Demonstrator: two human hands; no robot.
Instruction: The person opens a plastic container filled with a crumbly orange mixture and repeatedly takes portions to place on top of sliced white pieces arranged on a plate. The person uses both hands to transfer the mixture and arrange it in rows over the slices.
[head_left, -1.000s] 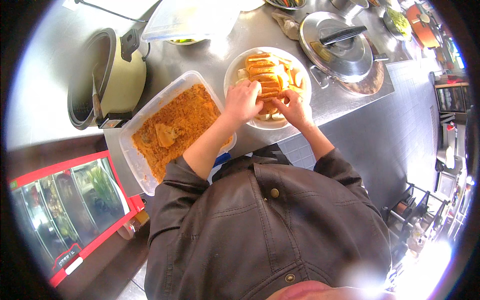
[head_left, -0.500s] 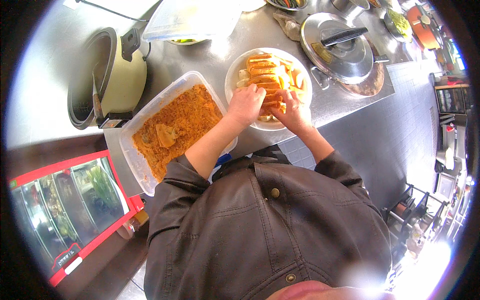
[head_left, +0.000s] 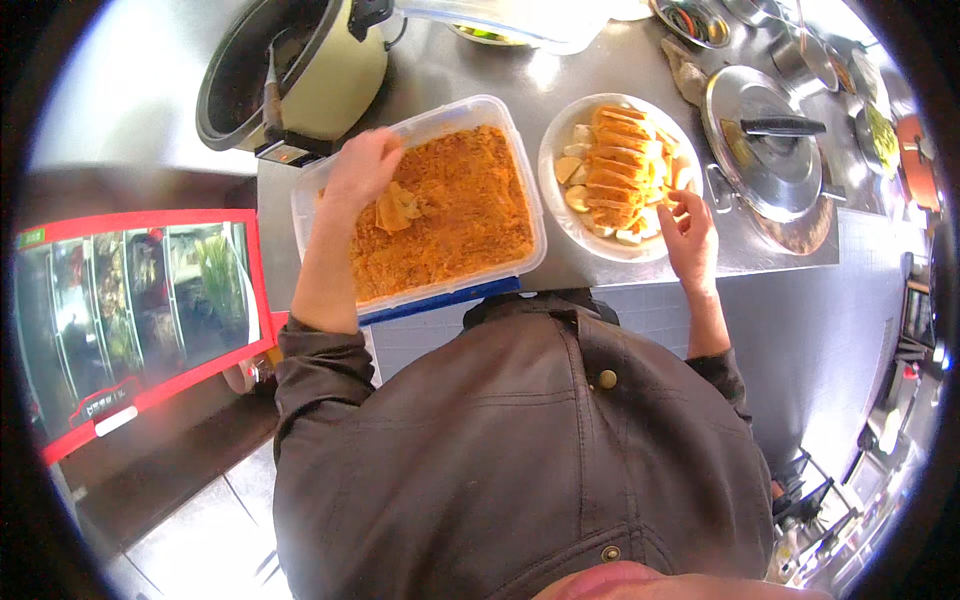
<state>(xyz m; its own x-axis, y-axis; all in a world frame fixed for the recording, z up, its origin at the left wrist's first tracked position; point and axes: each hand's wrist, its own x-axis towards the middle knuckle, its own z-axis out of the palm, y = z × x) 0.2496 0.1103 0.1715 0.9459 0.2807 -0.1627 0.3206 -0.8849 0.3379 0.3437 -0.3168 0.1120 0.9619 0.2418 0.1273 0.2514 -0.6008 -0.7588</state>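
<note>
A white round plate (head_left: 553, 205) holds a row of orange-edged slices (head_left: 616, 165) with pale chunks (head_left: 577, 198) around them. At the plate's right rim is my right hand (head_left: 692, 240), its fingers bent and a little apart, close to the food at the edge. My left hand (head_left: 362, 172) is over the far left part of a clear plastic tub (head_left: 533, 180). Its fingers are curled and smeared, so their grip does not show. The tub holds orange-red crumbly food (head_left: 460, 220), with a pale orange folded piece (head_left: 400, 207) lying on top beside my left hand.
A cream rice cooker (head_left: 345, 85) stands at the far left. Right of the plate is a lidded steel pot (head_left: 765, 150) with a black handle. A clear lid (head_left: 530, 22) partly covers a dish at the back. A red-framed glass cabinet (head_left: 150, 310) is on the left.
My left hand has left the slices on the plate and moved left over the tub. My right hand has drawn to the plate's right rim. The view has turned leftward.
</note>
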